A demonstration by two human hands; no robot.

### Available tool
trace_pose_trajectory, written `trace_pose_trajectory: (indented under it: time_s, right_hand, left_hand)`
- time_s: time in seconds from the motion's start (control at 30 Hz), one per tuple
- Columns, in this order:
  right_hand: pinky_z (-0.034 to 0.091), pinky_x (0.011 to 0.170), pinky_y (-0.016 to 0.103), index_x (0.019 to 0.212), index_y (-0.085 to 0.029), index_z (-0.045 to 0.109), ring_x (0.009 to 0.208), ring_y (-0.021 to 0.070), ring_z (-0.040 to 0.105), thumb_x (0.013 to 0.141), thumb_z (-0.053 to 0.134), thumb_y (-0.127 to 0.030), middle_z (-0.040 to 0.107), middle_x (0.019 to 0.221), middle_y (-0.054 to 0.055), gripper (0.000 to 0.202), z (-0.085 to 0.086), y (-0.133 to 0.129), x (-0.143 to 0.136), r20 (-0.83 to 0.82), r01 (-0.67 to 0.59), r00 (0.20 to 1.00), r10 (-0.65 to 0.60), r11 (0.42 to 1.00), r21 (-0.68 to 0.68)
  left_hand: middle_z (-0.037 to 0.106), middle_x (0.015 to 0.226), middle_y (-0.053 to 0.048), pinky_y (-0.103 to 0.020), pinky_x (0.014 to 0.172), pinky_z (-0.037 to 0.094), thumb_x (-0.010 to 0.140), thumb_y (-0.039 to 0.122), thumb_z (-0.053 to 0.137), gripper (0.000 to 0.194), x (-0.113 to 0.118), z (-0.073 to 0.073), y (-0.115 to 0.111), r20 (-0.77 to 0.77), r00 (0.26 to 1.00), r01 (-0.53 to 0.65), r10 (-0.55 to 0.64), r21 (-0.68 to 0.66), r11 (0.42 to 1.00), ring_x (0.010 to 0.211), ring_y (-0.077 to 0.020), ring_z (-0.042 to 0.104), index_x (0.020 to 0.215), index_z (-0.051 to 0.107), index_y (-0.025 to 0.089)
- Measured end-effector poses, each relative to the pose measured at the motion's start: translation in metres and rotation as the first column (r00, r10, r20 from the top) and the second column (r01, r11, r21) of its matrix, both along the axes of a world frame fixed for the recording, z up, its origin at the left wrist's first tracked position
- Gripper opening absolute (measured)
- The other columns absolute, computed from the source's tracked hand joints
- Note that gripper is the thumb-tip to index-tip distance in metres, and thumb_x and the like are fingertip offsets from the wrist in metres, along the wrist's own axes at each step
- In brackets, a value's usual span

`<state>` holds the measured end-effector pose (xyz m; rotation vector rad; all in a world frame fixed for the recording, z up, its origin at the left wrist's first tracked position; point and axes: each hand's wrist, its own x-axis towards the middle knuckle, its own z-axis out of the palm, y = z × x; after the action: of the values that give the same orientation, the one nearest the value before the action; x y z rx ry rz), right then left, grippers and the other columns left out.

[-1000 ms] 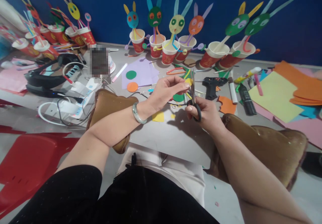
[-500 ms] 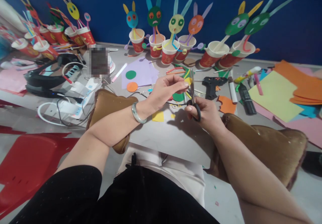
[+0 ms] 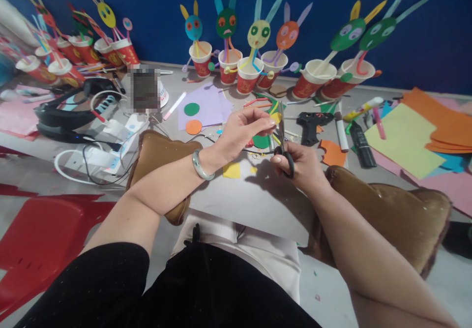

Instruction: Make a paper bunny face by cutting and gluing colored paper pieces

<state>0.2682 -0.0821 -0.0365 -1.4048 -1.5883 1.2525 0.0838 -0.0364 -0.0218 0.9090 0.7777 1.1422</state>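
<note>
My left hand [image 3: 241, 129] pinches a small piece of yellow paper [image 3: 276, 117] between thumb and fingers. Wrapped round the black handles of a pair of scissors [image 3: 288, 163] is my right hand [image 3: 304, 165]. The scissor blades point away from me, right beside the yellow piece; I cannot tell whether they touch it. Below my hands a yellow paper square [image 3: 231, 170] and a smaller yellow scrap [image 3: 253, 169] lie on the table. A green paper disc [image 3: 261, 142] shows just beyond my left hand, among thin yellow trimmings.
Red paper cups [image 3: 249, 79] with paper-faced figures line the blue wall. A black glue gun [image 3: 309, 125] and a marker [image 3: 341, 134] lie right of the scissors. Purple sheets [image 3: 212, 102], a power strip [image 3: 127, 143] and brown cushions [image 3: 387, 210] surround my arms. Coloured paper [image 3: 405, 141] is stacked at right.
</note>
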Motion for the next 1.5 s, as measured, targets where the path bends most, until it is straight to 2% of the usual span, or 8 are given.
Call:
trace_pose_trajectory:
  time_s: [0.1,0.33,0.5,0.87,1.27,1.5]
  right_hand:
    - [0.035,0.049,0.030,0.064,-0.026,0.051,0.049,0.0148,0.047,0.072,0.088,-0.079,0.057,0.052,0.000,0.066,0.000,0.000,0.000,0.019,-0.001,1.000,0.001,1.000,0.010]
    - [0.034,0.048,0.030,0.062,-0.025,0.051,0.047,0.0131,0.045,0.067,0.091,-0.079,0.057,0.050,-0.001,0.067,0.001,0.001,0.000,0.006,-0.003,1.000,0.003,1.000,0.015]
    - [0.035,0.048,0.029,0.063,-0.025,0.052,0.048,0.0133,0.046,0.065,0.093,-0.075,0.058,0.051,-0.001,0.065,0.000,0.001,0.000,-0.025,0.005,1.000,-0.005,1.000,0.001]
    - [0.034,0.047,0.028,0.062,-0.024,0.052,0.047,0.0126,0.046,0.061,0.097,-0.073,0.058,0.049,0.000,0.066,-0.001,0.001,0.001,-0.070,0.013,0.997,-0.014,1.000,-0.014]
    - [0.034,0.048,0.027,0.061,-0.024,0.052,0.048,0.0128,0.046,0.066,0.095,-0.071,0.058,0.049,0.000,0.064,-0.003,0.001,0.004,-0.041,0.007,0.999,-0.006,1.000,0.002]
    - [0.033,0.048,0.028,0.062,-0.024,0.051,0.048,0.0128,0.045,0.066,0.094,-0.075,0.058,0.049,0.000,0.066,-0.003,0.001,0.004,-0.026,0.009,1.000,-0.008,1.000,0.009]
  left_hand:
    - [0.068,0.072,0.005,-0.026,0.078,0.055,0.077,0.043,0.097,0.038,0.000,-0.003,0.001,-0.006,1.000,0.022,-0.022,0.064,0.998,0.073,-0.0081,0.067,0.074,0.066,0.020]
    - [0.069,0.073,0.003,-0.025,0.065,0.050,0.072,0.061,0.096,0.052,-0.002,-0.013,0.006,-0.079,0.995,0.076,-0.060,0.220,0.973,0.068,-0.0074,0.061,0.074,0.066,0.019]
    - [0.068,0.073,0.002,-0.025,0.058,0.044,0.077,0.061,0.093,0.050,-0.004,-0.016,0.008,-0.126,0.991,0.082,-0.052,0.247,0.965,0.063,-0.0066,0.056,0.075,0.067,0.019]
    - [0.064,0.070,0.003,-0.026,0.059,0.043,0.075,0.066,0.093,0.055,-0.004,-0.020,0.011,-0.116,0.993,0.070,-0.036,0.305,0.950,0.062,-0.0059,0.052,0.074,0.066,0.019]
    - [0.066,0.075,0.004,-0.027,0.072,0.052,0.075,0.063,0.094,0.053,-0.007,-0.015,0.013,-0.119,0.993,0.060,-0.021,0.337,0.940,0.072,-0.0082,0.061,0.077,0.063,0.020]
    - [0.067,0.077,0.003,-0.028,0.072,0.053,0.075,0.063,0.094,0.053,-0.007,-0.015,0.014,-0.116,0.993,0.061,-0.022,0.349,0.935,0.074,-0.0088,0.063,0.077,0.063,0.020]
